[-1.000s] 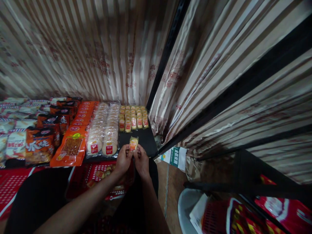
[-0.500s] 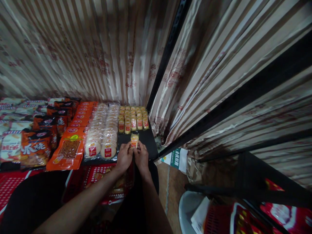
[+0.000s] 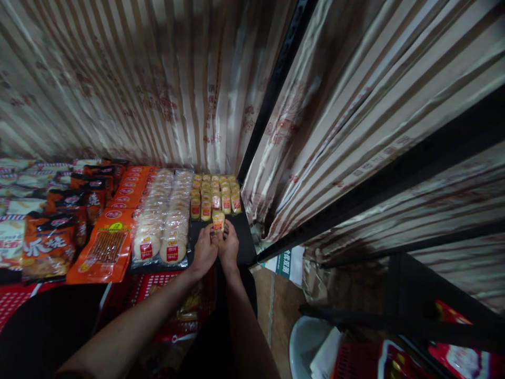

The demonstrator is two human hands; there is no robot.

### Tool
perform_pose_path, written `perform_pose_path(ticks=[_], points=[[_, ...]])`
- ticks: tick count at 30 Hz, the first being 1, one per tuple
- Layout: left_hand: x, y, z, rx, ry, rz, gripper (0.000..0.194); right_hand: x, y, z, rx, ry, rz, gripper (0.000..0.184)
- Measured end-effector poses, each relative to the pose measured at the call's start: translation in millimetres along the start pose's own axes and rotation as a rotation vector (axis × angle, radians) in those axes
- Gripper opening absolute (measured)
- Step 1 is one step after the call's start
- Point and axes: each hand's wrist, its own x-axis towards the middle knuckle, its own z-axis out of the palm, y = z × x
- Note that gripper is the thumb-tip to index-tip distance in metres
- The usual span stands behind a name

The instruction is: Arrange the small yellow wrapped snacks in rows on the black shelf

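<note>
My left hand [image 3: 204, 252] and my right hand [image 3: 229, 246] pinch one small yellow snack pack [image 3: 218, 220] between their fingertips, side by side. The pack has a red label and stands upright on the black shelf [image 3: 241, 238], just in front of the rows of like yellow packs [image 3: 214, 193]. Both hands are closed on its lower edge.
Left of the yellow packs lie clear bags of round rice crackers [image 3: 168, 221], orange stick-snack bags [image 3: 112, 237] and darker orange bags [image 3: 49, 245]. A red basket [image 3: 158, 287] sits below the shelf. Striped curtain backs the shelf; a white stool [image 3: 305, 345] stands lower right.
Both hands have carried the small pack forward along the shelf, from near the front edge up to the front row of yellow packs.
</note>
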Motion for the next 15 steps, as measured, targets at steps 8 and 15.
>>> perform_pose_path(ticks=[8, 15], points=[[15, 8, 1.9, 0.003, 0.018, -0.013, 0.039, 19, -7, 8, 0.029, 0.037, 0.014, 0.041], [23, 16, 1.6, -0.033, 0.016, -0.028, 0.037, 29, -7, 11, -0.019, 0.051, -0.008, 0.040]])
